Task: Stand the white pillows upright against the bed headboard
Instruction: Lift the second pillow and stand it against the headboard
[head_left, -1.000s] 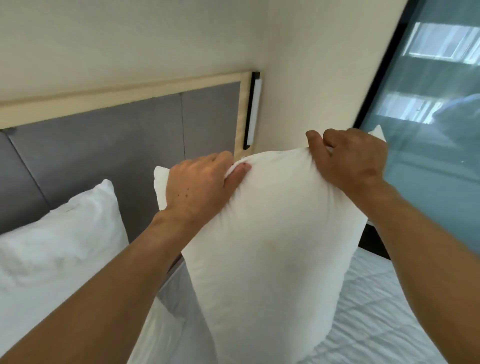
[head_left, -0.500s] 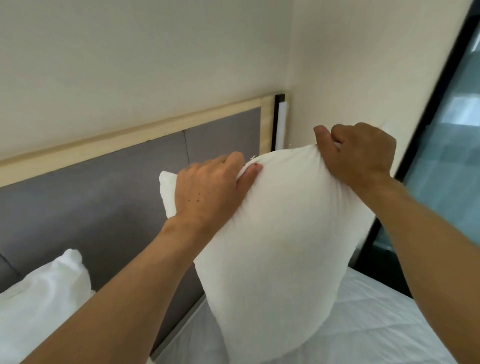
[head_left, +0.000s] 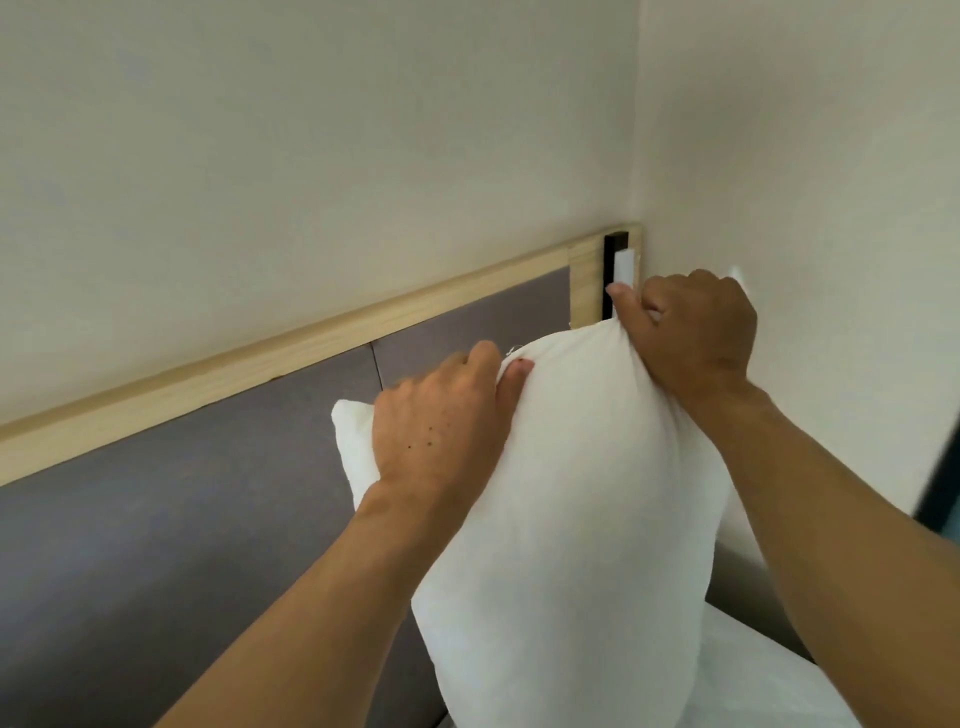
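A plump white pillow (head_left: 576, 519) hangs upright in front of the grey padded headboard (head_left: 182, 509), near its right end. My left hand (head_left: 441, 421) pinches the pillow's top edge on the left side. My right hand (head_left: 696, 332) grips the top edge on the right, close to the side wall. The pillow's lower end reaches down toward the white bedding (head_left: 769, 675); whether it rests on it is hidden. One top corner of the pillow sticks out left of my left hand.
A pale wooden rail (head_left: 291, 358) caps the headboard. A black and white fitting (head_left: 621, 270) sits at the rail's right end in the room corner. The cream side wall (head_left: 805, 182) stands right behind my right hand. A dark window frame (head_left: 940, 493) shows at far right.
Both hands have carried the pillow up and toward the right corner of the headboard. The view swung left and up, so the second pillow at left and the window dropped out of sight.
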